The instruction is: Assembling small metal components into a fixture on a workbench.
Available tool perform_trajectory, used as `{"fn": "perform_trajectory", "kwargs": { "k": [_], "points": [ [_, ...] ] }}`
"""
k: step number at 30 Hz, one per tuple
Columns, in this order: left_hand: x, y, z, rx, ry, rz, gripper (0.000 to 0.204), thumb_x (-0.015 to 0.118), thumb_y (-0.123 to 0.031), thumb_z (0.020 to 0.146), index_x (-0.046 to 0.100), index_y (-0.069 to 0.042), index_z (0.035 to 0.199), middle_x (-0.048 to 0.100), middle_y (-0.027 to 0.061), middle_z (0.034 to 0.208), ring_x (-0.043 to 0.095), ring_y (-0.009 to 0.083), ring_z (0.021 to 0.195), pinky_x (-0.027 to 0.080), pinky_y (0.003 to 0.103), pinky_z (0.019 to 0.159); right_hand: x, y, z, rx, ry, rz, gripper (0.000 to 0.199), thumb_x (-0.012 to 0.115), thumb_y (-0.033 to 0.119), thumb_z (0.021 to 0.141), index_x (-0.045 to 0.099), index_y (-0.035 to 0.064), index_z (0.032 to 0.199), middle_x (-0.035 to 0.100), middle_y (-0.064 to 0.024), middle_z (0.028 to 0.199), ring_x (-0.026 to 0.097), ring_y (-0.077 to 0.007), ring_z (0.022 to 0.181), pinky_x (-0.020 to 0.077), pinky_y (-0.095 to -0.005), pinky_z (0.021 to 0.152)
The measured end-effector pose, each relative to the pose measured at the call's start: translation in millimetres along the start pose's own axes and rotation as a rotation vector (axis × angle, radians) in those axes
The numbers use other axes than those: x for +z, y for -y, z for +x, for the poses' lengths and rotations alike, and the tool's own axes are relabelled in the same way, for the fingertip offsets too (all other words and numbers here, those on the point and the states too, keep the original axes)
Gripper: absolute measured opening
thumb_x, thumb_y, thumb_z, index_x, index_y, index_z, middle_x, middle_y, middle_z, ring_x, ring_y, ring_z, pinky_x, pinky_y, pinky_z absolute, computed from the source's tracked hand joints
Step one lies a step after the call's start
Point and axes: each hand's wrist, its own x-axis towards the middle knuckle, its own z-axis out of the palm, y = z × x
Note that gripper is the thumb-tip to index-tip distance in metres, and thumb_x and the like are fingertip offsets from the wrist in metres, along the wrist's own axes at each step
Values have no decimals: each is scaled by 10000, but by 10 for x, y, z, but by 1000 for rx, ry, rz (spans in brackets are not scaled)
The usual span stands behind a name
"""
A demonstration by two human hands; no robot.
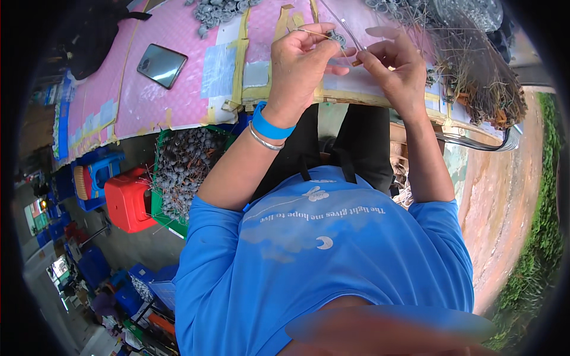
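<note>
Pinching a thin wire point(350, 34) between left hand point(300, 62) and right hand point(395, 68).

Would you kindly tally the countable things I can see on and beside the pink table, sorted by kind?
Phone: 1
Red plastic stool: 1
Green crate of grey pieces: 1
Wristbands on left hand: 2 (blue band, silver bangle)
Total: 5

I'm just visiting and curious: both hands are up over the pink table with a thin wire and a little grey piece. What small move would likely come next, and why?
Probably pushing the thin wire into the small grey piece. The left hand pinches that piece, the right hand holds the wire right beside it, and a green crate of finished-looking grey pieces on stems sits below.
</note>
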Motion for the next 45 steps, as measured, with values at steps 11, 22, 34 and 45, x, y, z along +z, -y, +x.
{"fn": "perform_trajectory", "kwargs": {
  "k": [11,22,34,45],
  "points": [
    [-22,-303,-143,-141,85,-242,153,560,3,881,656,105,940,677,166,938,718,286,700,617,315,573,74,-20,42,-2,-117,-281,429,694,76,860,579,84,1273,723,-77,986,687,-185,905,531,-308,820],
    [-128,-609,-742,-154,228,136,214,566,-24,886,645,102,1040,684,144,858,700,198,642,574,266,527,149,332,-111,-149,369,440,289,651,113,887,660,-38,1133,655,-141,1189,565,-260,1209,417,-396,1040],
    [-178,-655,-1101,-189,137,-71,120,615,5,871,652,73,962,665,119,782,697,205,609,546,245,488,435,424,-614,29,224,862,91,596,67,943,655,-2,950,699,-154,1002,666,-240,984,503,-379,919],
    [-313,-457,-1476,53,286,73,471,715,72,812,542,78,1249,666,168,1060,700,212,869,603,315,756,553,400,-860,424,282,1012,50,620,59,914,651,22,929,660,-47,867,639,-139,757,528,-269,703]
  ]
}}
